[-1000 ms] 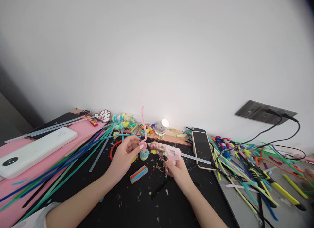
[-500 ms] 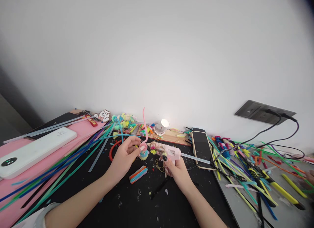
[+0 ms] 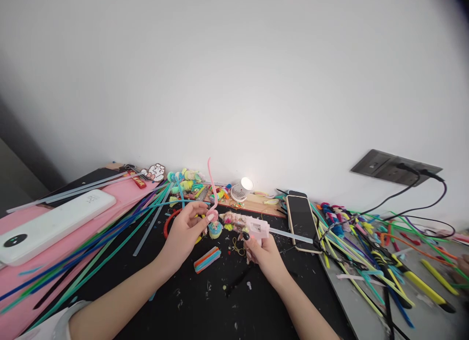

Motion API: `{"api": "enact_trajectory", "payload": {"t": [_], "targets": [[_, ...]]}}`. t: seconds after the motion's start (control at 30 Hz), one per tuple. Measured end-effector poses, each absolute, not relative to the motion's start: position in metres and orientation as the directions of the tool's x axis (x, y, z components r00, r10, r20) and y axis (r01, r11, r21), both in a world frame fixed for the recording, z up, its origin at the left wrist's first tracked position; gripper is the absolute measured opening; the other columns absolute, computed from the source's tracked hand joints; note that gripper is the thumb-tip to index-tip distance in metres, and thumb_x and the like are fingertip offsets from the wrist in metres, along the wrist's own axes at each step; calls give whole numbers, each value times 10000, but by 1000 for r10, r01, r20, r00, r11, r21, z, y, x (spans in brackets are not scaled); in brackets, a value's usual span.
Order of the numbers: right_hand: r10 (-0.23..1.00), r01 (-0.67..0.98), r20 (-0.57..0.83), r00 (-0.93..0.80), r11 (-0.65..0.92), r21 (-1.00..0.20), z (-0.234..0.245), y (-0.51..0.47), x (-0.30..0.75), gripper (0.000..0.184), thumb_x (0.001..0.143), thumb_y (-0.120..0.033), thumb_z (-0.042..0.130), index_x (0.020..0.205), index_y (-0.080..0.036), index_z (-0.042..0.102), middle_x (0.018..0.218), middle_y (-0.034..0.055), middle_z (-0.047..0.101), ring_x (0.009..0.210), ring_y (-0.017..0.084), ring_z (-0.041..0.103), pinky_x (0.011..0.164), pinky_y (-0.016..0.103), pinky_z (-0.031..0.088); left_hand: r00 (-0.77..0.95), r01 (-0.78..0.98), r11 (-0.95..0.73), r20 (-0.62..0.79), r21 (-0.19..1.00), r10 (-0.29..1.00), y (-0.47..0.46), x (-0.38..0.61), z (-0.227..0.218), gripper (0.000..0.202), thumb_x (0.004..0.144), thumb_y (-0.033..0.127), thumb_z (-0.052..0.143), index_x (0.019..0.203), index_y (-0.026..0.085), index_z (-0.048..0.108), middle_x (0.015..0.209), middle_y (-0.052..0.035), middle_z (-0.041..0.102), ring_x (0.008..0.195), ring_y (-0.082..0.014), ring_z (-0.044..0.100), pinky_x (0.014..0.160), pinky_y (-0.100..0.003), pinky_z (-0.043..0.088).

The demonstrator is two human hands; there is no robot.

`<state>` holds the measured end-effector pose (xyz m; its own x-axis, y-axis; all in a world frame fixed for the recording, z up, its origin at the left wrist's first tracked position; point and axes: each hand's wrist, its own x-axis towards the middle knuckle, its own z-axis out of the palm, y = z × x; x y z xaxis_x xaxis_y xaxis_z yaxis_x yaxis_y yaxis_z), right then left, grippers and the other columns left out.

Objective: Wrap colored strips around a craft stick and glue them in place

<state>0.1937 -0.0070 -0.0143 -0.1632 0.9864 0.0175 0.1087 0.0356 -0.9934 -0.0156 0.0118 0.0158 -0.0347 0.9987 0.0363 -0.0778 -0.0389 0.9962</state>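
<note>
My left hand (image 3: 188,228) pinches a pink pipe cleaner (image 3: 212,184), coiled at its lower end, with the free end standing upward. Just below the coil is a blue and yellow fuzzy piece (image 3: 215,229); whether it is joined to the pink one I cannot tell. In my right hand (image 3: 264,254) is a pale pink hot glue gun (image 3: 258,226), its nozzle crusted with fluff and pointing left, close to the pink coil. A clear glue stick (image 3: 291,235) sticks out of its back. An orange and blue striped bundle (image 3: 207,260) lies on the black mat between my forearms.
A white power bank (image 3: 58,225) and long pipe cleaners (image 3: 110,242) lie at left. A small lit lamp (image 3: 242,188) stands by the wall. To the right are a phone (image 3: 303,223), yellow-black pliers (image 3: 417,281), cords and a wall socket (image 3: 395,168). Another person's hand (image 3: 463,264) shows at the right edge.
My left hand has shifted slightly left with the pink pipe cleaner, whose free end now leans further left. The glue gun has barely moved.
</note>
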Motion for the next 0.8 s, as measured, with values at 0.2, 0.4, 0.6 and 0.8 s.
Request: {"api": "enact_trajectory", "payload": {"t": [0.2,0.4,0.6,0.8], "targets": [[986,118,11,-167,31,-992,-14,-7,193,451,780,-648,592,704,-214,498,513,-70,372,434,90,310,417,228,306,-65,-104,-42,35,994,997,13,-16,15,356,731,456,737,909,207,556,857,-2,650,595,-127,553,551,-253,426],[983,109,31,-181,51,-993,-15,-7,192,407,794,-600,610,712,-215,507,529,-75,353,430,84,285,414,226,323,-63,-113,-20,12,993,998,13,-17,15,368,732,468,732,923,209,553,900,-18,676,592,-126,540,555,-256,411],[983,241,72,-169,112,-964,-21,-7,195,306,832,-503,598,812,-199,621,515,-63,384,452,106,343,424,225,343,-96,-128,-16,4,992,995,12,-16,18,427,698,502,742,934,201,551,908,-36,691,586,-135,552,550,-264,410],[960,467,253,-121,280,-839,-6,-10,195,216,840,-349,570,962,-206,676,692,17,632,664,206,579,599,289,463,-114,-165,-25,6,986,994,16,-19,12,411,708,477,756,942,210,547,915,-36,688,732,-178,621,554,-248,426]]}}
